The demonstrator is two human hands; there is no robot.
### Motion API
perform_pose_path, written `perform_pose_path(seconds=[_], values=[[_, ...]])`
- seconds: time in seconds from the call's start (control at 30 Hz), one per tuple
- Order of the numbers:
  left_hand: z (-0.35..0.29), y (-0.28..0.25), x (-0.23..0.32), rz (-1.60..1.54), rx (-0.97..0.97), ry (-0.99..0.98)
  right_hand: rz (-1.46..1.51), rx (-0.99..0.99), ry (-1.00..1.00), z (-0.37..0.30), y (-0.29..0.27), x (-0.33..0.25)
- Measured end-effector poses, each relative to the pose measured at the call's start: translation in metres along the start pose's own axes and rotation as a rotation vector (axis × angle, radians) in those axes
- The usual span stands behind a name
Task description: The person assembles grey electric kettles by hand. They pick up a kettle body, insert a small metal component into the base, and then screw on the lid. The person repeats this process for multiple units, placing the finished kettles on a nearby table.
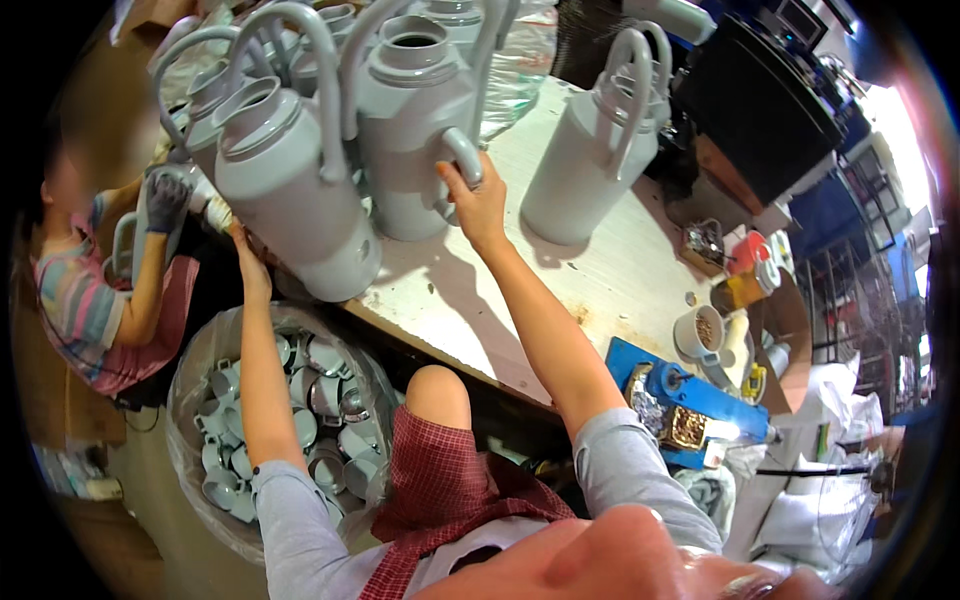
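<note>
Sleeves (640,475) rolled, right hand (482,208) clasps a handle (465,158) on an upright jug (405,120), left hand (250,268), grip unclear, beside another jug (285,195).

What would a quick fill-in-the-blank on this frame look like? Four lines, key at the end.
1. The right grip holds the middle jug by its side ____.
2. The metal bench device on the table is mainly coloured ____.
3. The bin beside the table is lined with translucent ____.
4. The co-worker's shirt is patterned with ____.

Missing words: handle; blue; plastic; stripes.
</note>
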State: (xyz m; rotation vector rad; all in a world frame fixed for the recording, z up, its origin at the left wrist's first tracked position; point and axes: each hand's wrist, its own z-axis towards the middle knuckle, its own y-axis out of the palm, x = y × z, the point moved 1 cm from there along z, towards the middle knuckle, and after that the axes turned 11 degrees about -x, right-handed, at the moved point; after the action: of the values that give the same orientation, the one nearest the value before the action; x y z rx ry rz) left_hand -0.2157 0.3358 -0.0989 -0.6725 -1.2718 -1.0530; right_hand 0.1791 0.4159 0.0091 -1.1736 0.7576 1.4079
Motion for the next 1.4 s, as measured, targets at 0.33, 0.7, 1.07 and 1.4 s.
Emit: perform_pose_path(seconds=[0.33, 0.7, 1.07, 1.4], values=[[-0.065, 0.078, 0.07, -0.084, 0.193, 0.362, -0.52, 0.47, -0.222, 0.023, -0.21, -0.07], [-0.233, 0.26, 0.175, -0.567, -0.772, 0.057, -0.624, 0.36, -0.467, -0.231, -0.147, -0.182], [-0.298, 0.301, 0.155, -0.371, -1.186, -0.121, -0.882, 0.373, 0.412, -0.453, -0.342, -0.018], [-0.3, 0.316, 0.17, -0.213, -1.294, 0.053, -1.16, 0.341, 0.497, -0.447, -0.342, 0.014]])
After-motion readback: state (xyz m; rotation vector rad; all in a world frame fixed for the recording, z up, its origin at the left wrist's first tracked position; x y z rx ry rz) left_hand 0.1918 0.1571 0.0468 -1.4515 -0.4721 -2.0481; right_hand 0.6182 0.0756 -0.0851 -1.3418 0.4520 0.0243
